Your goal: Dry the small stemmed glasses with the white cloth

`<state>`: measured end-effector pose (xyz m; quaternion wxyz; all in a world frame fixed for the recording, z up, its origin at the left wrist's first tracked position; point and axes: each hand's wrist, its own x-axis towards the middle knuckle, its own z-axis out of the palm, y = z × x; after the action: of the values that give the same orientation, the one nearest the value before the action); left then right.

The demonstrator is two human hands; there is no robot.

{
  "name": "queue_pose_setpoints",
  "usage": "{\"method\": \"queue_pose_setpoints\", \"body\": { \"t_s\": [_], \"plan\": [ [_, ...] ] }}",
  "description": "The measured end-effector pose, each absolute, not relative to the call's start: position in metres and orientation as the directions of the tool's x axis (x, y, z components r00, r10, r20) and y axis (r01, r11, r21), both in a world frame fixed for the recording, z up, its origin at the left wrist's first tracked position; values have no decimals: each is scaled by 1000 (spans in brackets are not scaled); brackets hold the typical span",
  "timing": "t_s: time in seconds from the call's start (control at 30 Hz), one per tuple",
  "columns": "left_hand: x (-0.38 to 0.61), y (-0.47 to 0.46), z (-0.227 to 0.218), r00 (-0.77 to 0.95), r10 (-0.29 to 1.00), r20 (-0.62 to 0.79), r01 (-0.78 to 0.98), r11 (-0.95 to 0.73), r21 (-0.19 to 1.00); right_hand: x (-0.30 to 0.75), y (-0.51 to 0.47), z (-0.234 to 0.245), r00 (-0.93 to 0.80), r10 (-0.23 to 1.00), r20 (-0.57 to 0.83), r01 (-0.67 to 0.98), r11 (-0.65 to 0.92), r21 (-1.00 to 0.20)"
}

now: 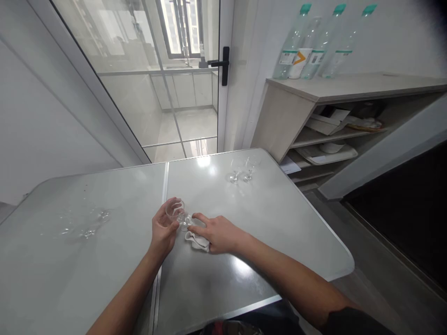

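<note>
Tilted above the middle of the table is a clear stemmed glass (175, 210), its bowl toward the left and its foot toward the right. My left hand (164, 228) is closed around the bowl. At the foot, my right hand (220, 234) holds a crumpled white cloth (197, 242) under its fingers, with fingertips touching the base of the glass. Part of the cloth is hidden by the right hand. Two more stemmed glasses stand near the far right corner, one of them a clear glass (247, 176). Several clear glasses (89, 232) are on the left part of the table.
The grey table (279, 223) has a metal seam (165, 181) across it. Beyond its far edge is a glazed door (188, 107) with a black handle (225, 66). A wooden shelf unit (293, 107) at right carries several plastic bottles (316, 58) on top.
</note>
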<state>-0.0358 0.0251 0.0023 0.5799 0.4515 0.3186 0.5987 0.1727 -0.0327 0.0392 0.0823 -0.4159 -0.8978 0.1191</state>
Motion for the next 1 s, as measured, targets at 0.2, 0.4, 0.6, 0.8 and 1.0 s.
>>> {"method": "queue_pose_setpoints", "body": {
  "t_s": [0.2,0.4,0.6,0.8,1.0],
  "plan": [
    [-31,27,-4,153,970,189,-333,-129,934,171,-29,33,-618,786,-13,761,593,-263],
    [-27,27,-3,183,958,221,-259,-170,951,170,-32,37,-583,811,-38,790,556,-260],
    [-25,27,7,164,945,285,-246,-240,939,174,-33,42,-420,905,-71,892,396,-219],
    [-27,28,3,126,967,223,-218,-192,957,201,-26,47,-17,988,-154,991,-3,-131],
    [-28,27,2,155,969,194,-212,-159,964,236,-13,43,281,944,-175,951,-298,-83]
  ]
}}
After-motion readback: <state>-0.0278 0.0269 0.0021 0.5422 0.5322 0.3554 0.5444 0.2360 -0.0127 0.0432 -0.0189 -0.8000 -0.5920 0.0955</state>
